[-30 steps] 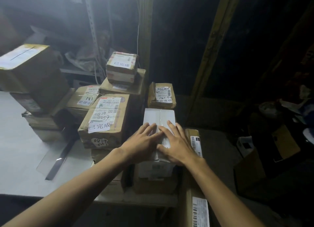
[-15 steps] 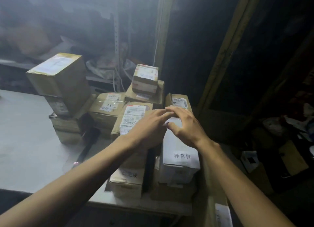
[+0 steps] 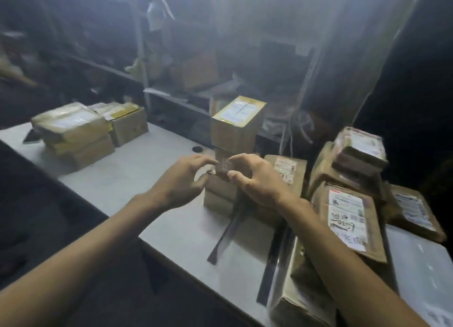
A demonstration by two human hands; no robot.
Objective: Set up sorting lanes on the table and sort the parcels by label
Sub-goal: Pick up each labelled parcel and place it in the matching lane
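My left hand (image 3: 182, 179) and my right hand (image 3: 255, 179) hover side by side over the white table (image 3: 137, 179), fingers curled and apart, holding nothing. They frame a stack of brown parcels (image 3: 220, 192) topped by a tall box with a white label (image 3: 237, 128). To the right lie a labelled carton (image 3: 289, 172), a flat parcel with handwriting on its label (image 3: 348, 216) and a taped parcel stack (image 3: 360, 152). Whether my fingertips touch the stack is unclear in the blur.
A second pile of parcels (image 3: 73, 135) and a small carton (image 3: 127, 125) sit at the table's far left. A dark strip (image 3: 228, 233) lies on the table near the stack. A white parcel (image 3: 424, 272) is at the right edge. Shelving stands behind.
Both hands have lifted off the white parcel at the right and swung left to the tall stack. The view has turned left, bringing the far-left pile into sight.
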